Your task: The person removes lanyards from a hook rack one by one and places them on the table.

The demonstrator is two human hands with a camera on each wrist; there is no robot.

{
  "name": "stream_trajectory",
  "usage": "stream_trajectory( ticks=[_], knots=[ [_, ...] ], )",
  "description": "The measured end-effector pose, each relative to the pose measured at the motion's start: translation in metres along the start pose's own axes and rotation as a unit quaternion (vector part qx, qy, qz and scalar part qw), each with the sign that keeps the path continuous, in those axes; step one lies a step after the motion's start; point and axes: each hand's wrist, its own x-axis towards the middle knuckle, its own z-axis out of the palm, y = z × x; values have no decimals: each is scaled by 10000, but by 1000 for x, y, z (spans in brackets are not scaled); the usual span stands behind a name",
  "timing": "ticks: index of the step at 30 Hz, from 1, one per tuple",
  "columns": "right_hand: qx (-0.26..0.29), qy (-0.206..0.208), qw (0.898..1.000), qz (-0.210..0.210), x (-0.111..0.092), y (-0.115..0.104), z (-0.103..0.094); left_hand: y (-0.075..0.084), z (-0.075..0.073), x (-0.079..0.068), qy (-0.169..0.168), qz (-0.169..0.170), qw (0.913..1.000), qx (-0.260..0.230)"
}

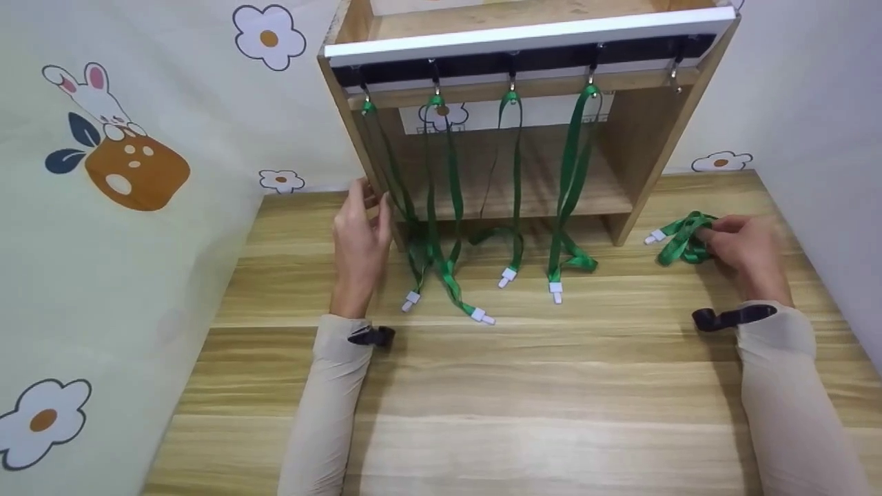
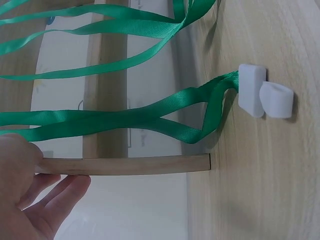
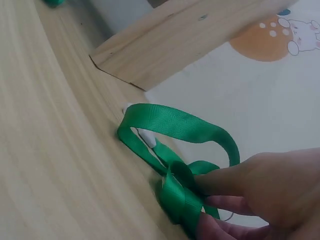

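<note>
My left hand (image 1: 362,238) grips the left side panel (image 2: 130,166) of a wooden shelf rack, with the thumb on one face and the fingers on the other. Beside it hangs a green lanyard (image 2: 170,125) with a white plastic clip (image 2: 252,90) near the tabletop. My right hand (image 1: 747,251) pinches a bunched green lanyard (image 1: 682,241) at the table's right side. That lanyard's white clip (image 1: 654,237) points left, toward the rack. In the right wrist view, a loop of the strap (image 3: 170,122) stands out ahead of the fingers.
The rack's white top edge (image 1: 530,31) has a black strip with metal hooks below it. Several green lanyards hang there, their clips low over the wooden table (image 1: 551,399). The rightmost hook (image 1: 675,76) carries no lanyard. Patterned walls (image 1: 227,124) enclose the table's back and sides.
</note>
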Motion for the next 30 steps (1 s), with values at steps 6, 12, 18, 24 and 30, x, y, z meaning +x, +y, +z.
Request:
stream_trajectory(
  ticks=[6,12,18,24,30],
  knots=[
    [-179,-556,9971,-489,-1,-3,6,0,0,0,-4,8,10000,16],
    [-423,-1050,9876,-1088,1,-6,9,-1,1,0,109,105,9999,51],
    [-361,-1336,9806,-1388,-1,-10,8,-1,2,-1,116,119,9999,12],
    [62,-1191,9811,-1521,-6,-11,-7,-1,2,0,78,47,10000,-35],
    [345,-863,9816,-1671,-17,-16,-27,-2,1,-1,22,-35,10000,-51]
  ],
)
